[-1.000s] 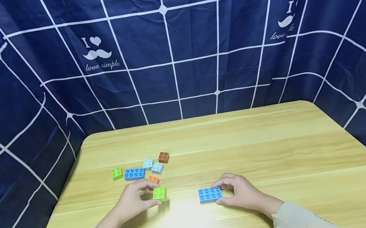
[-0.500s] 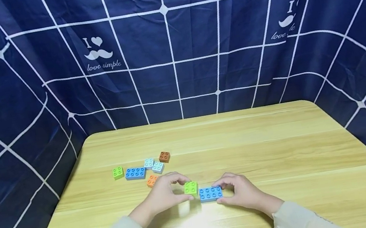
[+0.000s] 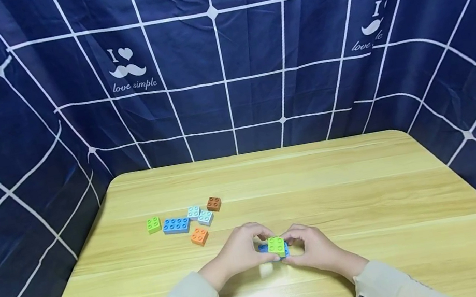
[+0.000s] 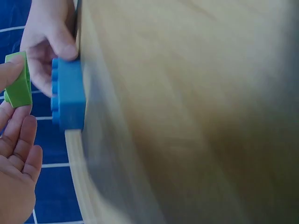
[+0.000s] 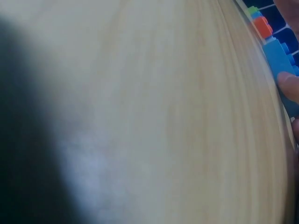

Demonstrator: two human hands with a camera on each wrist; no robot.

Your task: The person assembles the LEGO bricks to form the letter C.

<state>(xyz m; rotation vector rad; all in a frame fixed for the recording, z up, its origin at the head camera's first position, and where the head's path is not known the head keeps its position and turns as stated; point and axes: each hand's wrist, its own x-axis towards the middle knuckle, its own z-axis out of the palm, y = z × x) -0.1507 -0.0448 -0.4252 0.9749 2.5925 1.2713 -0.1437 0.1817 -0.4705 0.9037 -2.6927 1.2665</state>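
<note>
My left hand [image 3: 241, 249] pinches a lime-green square toy building brick [image 3: 276, 246] between thumb and fingers. It holds this brick over a long blue brick [image 3: 263, 249] that lies studs up on the table. In the left wrist view a gap separates the green brick [image 4: 21, 86] from the studs of the blue brick [image 4: 71, 95]. My right hand [image 3: 316, 252] grips the blue brick's right end between thumb and fingers. From the right wrist, only part of that blue brick [image 5: 279, 58] and a thumb on its side are visible.
Left of the hands lie an orange brick [image 3: 199, 236], another long blue brick [image 3: 176, 225], a green brick [image 3: 153, 225], two pale blue bricks [image 3: 205, 217] and a brown brick [image 3: 213, 204]. A dark blue curtain [image 3: 258, 98] surrounds the wooden table [image 3: 342, 178].
My left hand has carried the green brick rightward, from beside the orange brick to above the blue one. The orange brick has turned slightly and is now uncovered. My right hand stays in place.
</note>
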